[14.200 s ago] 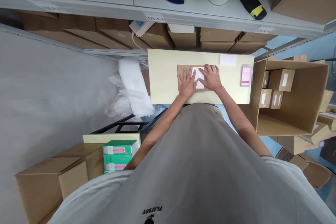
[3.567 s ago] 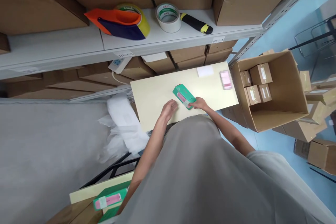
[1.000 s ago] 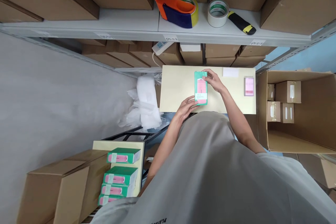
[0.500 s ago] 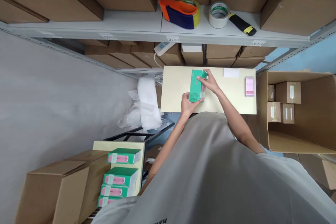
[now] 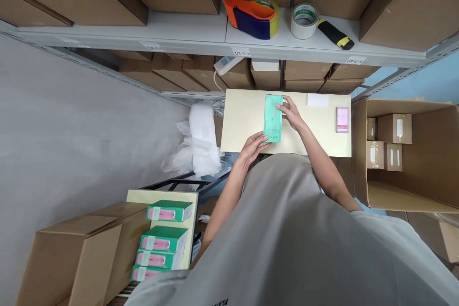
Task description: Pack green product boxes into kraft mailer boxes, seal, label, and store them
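A slim green box lies lengthwise on the pale yellow table, its plain green back facing up. My right hand grips its far right edge with curled fingers. At the near end, my left hand touches the box's lower left corner, fingers stretched toward it. Both hands hold the box between them.
A white label sheet and a pink phone lie on the table's right part. An open carton with small brown boxes stands right. Green boxes are stacked lower left. Tape dispenser, tape roll and cutter sit on the shelf.
The green box showed its pink front a second ago, was tipped on edge, and now lies turned over with its green back up. Both hands stayed on it.
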